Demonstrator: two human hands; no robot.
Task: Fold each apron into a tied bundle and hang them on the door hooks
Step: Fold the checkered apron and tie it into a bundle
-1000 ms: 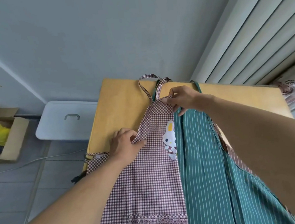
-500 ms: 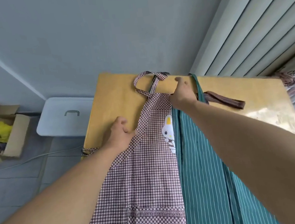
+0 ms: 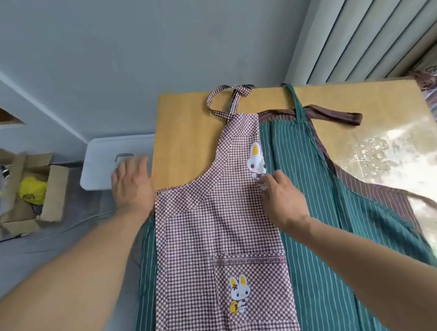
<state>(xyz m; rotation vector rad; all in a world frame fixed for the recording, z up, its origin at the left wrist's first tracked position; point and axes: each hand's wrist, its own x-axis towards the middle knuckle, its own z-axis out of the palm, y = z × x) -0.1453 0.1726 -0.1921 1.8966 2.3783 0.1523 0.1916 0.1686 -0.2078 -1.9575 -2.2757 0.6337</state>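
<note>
A: Three aprons lie stacked on the yellow wooden bench (image 3: 185,131): a checked apron (image 3: 215,234) on top, folded lengthwise, a green striped apron (image 3: 308,209) under it, and a brown striped apron (image 3: 343,117) lowest, its tie reaching toward 2 o'clock.

B: And the room around it?

A: A pale grey wall fills the top. Ribbed grey panels (image 3: 364,15) stand at 1 o'clock. On the tiled floor at 9 o'clock is a white lidded box (image 3: 96,163) with a handle, and further left an open cardboard box (image 3: 22,194) holding something yellow. Glare washes the bench at 3 o'clock.

B: The hands?

A: The right hand (image 3: 282,198) rests on the folded edge of the checked apron, just below the upper rabbit patch (image 3: 255,158); its fingers (image 3: 267,180) are curled and seem to pinch the cloth. The left hand (image 3: 131,184) hovers off the bench's left edge, over the white box, its fingers spread wide and holding nothing. It is blurred.

B: What has changed from half a second ago?

A: The right hand was up at the bib's top corner, near the neck loop (image 3: 227,101); now it is lower along the fold. The left hand was on the bib's slanted left edge; it has let go and moved out toward 9 o'clock. More of the pocket (image 3: 251,287) shows.
</note>
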